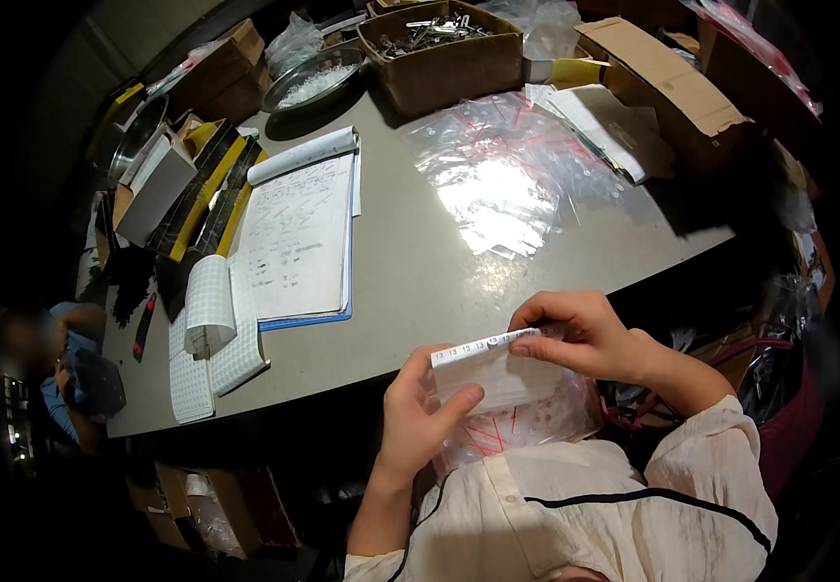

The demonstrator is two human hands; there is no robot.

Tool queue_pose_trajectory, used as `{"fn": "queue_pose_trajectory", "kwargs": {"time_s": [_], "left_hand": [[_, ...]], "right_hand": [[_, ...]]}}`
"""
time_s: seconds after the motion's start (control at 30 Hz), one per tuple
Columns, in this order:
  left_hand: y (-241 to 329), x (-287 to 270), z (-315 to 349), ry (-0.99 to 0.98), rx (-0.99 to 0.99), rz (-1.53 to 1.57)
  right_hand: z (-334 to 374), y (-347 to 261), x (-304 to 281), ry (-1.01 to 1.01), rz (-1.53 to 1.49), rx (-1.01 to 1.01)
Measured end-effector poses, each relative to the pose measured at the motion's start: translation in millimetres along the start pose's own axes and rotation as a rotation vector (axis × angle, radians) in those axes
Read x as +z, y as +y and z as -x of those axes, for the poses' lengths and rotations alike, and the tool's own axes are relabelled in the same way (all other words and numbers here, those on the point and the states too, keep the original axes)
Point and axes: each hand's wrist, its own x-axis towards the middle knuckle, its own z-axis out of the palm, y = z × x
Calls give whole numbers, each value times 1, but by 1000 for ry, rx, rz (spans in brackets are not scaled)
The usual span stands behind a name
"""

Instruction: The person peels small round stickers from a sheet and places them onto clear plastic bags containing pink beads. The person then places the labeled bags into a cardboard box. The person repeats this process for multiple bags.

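A white sheet of small printed stickers (483,376) is held up in front of my chest, its upper edge folded over with a row of round labels. My left hand (418,412) grips its left end, the thumb lying across the front. At the upper right edge, my right hand (580,335) pinches the sheet between thumb and curled fingers. Whether a single label is between those fingertips, I cannot tell. Beneath the sheet, clear plastic bags with red strips (536,417) lie in my lap.
On the grey table (381,262) are a pile of clear bags (498,184), a blue clipboard (308,318) with papers, more sticker sheets (211,310) and a red-black cutter (145,325). Behind stand a box of metal parts (439,82) and a bowl (313,92). Another person (80,364) sits far left.
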Motion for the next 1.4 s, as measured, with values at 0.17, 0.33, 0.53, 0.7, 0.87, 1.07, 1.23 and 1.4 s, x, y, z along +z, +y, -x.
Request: {"fn": "queue_pose_trajectory", "kwargs": {"time_s": [0.17, 0.33, 0.53, 0.7, 0.87, 1.07, 1.23, 1.4], "left_hand": [[7, -6, -4, 50, -27, 17], [-7, 6, -3, 243, 268, -350], [-6, 7, -9, 186, 492, -574], [-6, 6, -9, 199, 453, -648], [-10, 4, -11, 246, 316, -574], [-16, -5, -16, 289, 148, -354], [-11, -17, -14, 336, 143, -227], [-10, -41, -2, 405, 170, -177]], "right_hand": [[4, 3, 5, -1, 6, -60], [-3, -1, 1, -54, 77, -104], [-13, -7, 3, -112, 337, -332], [-13, -8, 9, -27, 528, -402], [-12, 0, 16, 37, 707, -576], [-24, 7, 2, 87, 698, -678], [-48, 49, -53, 253, 609, -104], [-24, 43, -36, 30, 626, -108]]}}
